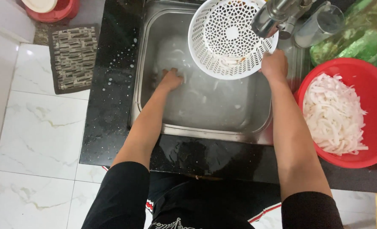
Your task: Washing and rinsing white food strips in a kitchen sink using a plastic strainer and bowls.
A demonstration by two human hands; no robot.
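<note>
- A round white perforated plastic colander (230, 37) is held tilted over the steel sink (256, 131), right hand (274, 65) fingers clamped on its rim.
- The left hand (170, 79) is dipped in cloudy water (fingers' state cannot be told).
- White shreds fill a red plastic bowl (369, 91) on the black bench (112, 97).

A round white plastic colander (229, 36) with a lattice of cut-out holes tilts over the steel sink (256, 127), a few pale strips clinging inside. White strips (188, 91) lie submerged in the sink's cloudy water.

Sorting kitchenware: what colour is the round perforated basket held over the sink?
White, the round perforated plastic basket, seen in the head view.
</note>
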